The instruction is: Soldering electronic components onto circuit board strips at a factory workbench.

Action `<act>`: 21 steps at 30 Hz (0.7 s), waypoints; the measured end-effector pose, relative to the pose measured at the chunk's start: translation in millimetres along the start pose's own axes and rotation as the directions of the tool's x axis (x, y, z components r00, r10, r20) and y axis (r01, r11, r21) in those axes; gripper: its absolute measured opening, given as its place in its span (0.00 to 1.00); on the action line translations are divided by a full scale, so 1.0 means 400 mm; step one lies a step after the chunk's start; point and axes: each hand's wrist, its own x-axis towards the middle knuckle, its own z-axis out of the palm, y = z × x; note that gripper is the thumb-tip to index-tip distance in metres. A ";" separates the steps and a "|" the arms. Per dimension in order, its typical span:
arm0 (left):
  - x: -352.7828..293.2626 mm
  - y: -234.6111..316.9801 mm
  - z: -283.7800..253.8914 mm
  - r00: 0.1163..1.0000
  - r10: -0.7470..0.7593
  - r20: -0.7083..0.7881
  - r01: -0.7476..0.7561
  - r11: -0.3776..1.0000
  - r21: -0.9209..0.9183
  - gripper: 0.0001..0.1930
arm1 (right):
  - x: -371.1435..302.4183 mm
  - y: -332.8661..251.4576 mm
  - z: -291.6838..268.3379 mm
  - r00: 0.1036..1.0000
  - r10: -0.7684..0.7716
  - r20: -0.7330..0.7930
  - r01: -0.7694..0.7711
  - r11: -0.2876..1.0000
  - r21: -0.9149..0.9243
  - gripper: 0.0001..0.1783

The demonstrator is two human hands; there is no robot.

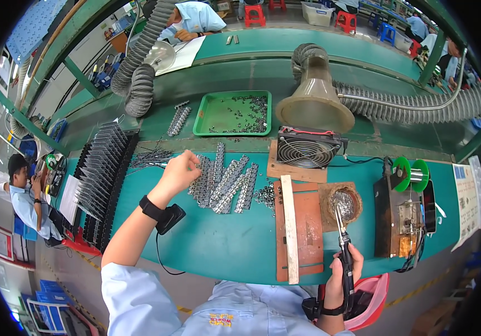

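My right hand (338, 275) is closed round the black handle of a soldering iron (343, 239). The iron's metal tip reaches into a round brown bowl (357, 197) that holds silvery scraps. Over the left end of several metal strips (222, 182) is my left hand (181, 172), its fingers bent together; whether anything is pinched in them cannot be made out. The strips lie side by side, studded with small parts. A brown board (309, 229) with a pale wooden bar (289, 224) lies between the strips and the bowl.
Behind the strips is a green tray (201, 120) of small metal parts. A fan (306, 150) stands beneath an extraction hood (315, 103). At right, a solder spool (418, 175) tops a box-shaped device (389, 218). A black rack of upright metal pieces (101, 171) stands left.
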 end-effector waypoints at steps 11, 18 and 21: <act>-0.019 0.087 0.013 0.980 0.124 0.153 -0.166 0.937 0.307 0.16 | 0.000 0.001 -0.002 1.000 0.004 0.004 -0.003 1.000 -0.028 0.24; -0.059 0.093 -0.025 0.984 0.100 0.145 -0.122 0.981 0.149 0.14 | -0.004 0.001 -0.004 1.000 0.019 0.012 -0.019 1.000 -0.004 0.24; -0.115 0.121 -0.021 0.958 0.012 0.286 0.190 0.718 -0.670 0.14 | -0.005 -0.006 -0.010 0.999 0.034 0.015 -0.034 0.999 0.000 0.24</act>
